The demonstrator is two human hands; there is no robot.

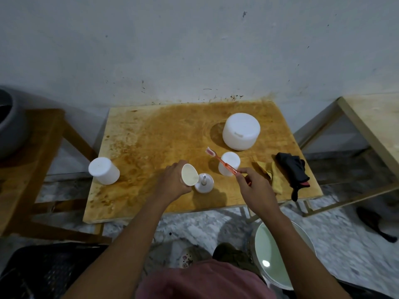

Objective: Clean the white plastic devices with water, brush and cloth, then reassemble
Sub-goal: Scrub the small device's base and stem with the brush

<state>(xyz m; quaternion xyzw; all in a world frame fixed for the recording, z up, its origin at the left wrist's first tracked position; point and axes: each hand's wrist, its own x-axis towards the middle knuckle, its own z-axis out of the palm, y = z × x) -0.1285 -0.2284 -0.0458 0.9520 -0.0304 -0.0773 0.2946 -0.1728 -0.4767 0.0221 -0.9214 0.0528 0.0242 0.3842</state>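
Note:
My left hand grips a small white cup-shaped part, tilted so its open mouth faces me. My right hand pinches the handle of an orange toothbrush, whose bristle head points up and left, away from the cup. Between my hands, a round white base with a centre post stands on the wet wooden table. A small white cylinder stands behind the brush. A large white dome cover sits at the back right. Another white cylinder stands at the left edge.
A yellow cloth and a black cloth lie at the table's right edge. A pale bucket of water stands on the floor at my right. Wooden frames flank the table on both sides. A black crate sits at lower left.

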